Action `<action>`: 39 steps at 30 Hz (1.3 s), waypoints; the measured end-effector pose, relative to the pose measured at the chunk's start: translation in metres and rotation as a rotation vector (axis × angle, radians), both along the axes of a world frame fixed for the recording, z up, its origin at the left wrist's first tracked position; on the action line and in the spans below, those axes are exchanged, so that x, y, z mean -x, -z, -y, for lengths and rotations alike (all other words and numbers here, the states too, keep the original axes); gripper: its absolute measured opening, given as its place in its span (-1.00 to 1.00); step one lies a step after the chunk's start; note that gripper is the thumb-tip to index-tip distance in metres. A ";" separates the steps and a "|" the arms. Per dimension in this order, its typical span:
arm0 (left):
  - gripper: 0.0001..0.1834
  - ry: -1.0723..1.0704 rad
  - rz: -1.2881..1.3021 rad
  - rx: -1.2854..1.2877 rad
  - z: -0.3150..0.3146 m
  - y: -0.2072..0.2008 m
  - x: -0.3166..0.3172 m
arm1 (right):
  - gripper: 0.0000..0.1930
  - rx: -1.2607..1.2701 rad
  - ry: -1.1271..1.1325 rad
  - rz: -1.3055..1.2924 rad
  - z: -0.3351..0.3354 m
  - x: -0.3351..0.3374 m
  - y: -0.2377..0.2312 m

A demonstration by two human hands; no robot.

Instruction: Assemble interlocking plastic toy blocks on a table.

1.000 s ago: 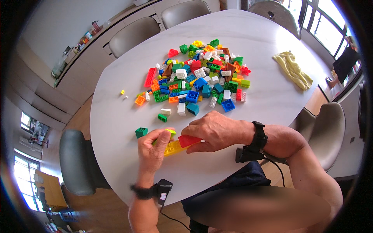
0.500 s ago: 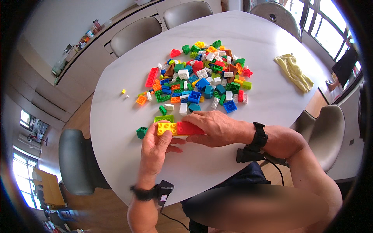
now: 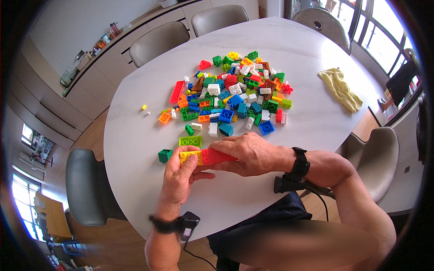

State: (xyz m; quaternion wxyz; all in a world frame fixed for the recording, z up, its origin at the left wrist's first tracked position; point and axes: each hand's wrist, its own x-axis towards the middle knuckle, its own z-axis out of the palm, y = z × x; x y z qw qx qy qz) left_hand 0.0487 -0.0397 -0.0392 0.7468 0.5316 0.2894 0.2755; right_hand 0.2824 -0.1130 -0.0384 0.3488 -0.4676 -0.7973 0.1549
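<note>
Near the front left of the table, my left hand (image 3: 180,174) grips a yellow building brick (image 3: 189,158) with its thumb pressed over the studs. A red building brick (image 3: 211,156) lies end to end against the yellow one, its right part covered by my right hand (image 3: 251,154), whose thumb and fingers close on it. Whether the two bricks are joined cannot be told. Just beyond them sits a lime green brick (image 3: 190,142). A dark green brick (image 3: 165,156) stands left of my left hand.
A big heap of mixed coloured bricks (image 3: 235,90) spreads over the middle of the white table (image 3: 140,104). A yellow cloth (image 3: 341,89) lies at the right. Chairs (image 3: 86,187) stand around the table, and a person (image 3: 401,77) is at the far right.
Both hands and the two bricks have shifted slightly toward me, and the bricks have tilted. The lime green brick now shows more. My grips look unchanged.
</note>
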 end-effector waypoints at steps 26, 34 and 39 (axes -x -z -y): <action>-0.70 -0.051 0.024 -0.768 0.009 0.008 -0.013 | -0.46 0.855 -0.046 -1.180 -0.007 -0.001 -0.002; -0.48 -0.012 -0.245 -0.612 0.020 -0.008 -0.017 | -0.56 0.621 0.047 -0.848 0.000 0.003 -0.009; -0.49 0.033 -0.198 -0.595 0.025 -0.009 -0.018 | -0.60 0.595 -0.010 -0.804 -0.002 0.003 -0.005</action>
